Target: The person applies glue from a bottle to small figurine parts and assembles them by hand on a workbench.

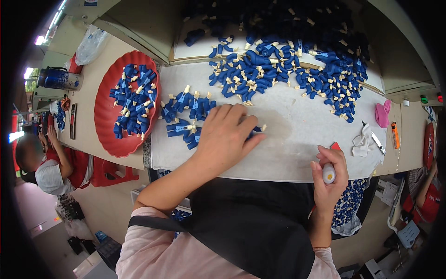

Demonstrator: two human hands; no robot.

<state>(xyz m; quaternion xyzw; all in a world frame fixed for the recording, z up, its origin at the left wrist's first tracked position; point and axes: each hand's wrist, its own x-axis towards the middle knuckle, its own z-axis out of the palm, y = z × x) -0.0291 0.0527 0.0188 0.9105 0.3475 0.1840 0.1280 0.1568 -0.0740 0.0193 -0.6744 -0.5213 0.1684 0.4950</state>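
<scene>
My left hand (226, 135) lies palm down on the pale worktop, fingers bent over a small blue figure piece (253, 134). Only a bit of blue and a cream tip show past the fingertips; the rest is hidden. Just left of that hand lie several blue figure bodies (178, 129) with cream necks. At the front right, my right hand (331, 179) is closed around a white object (329, 173) with a rounded end and a yellow mark, perhaps a small bottle or a handle. A red tip (335, 146) shows beyond its fingers.
A red scalloped tray (104, 125) of blue figures stands left. Loose blue arm pieces (251, 76) are heaped at the back. A pink cloth (383, 114), white rag (360, 145), knife (378, 143) and orange cutter (395, 135) lie right. Another person (60, 162) sits far left.
</scene>
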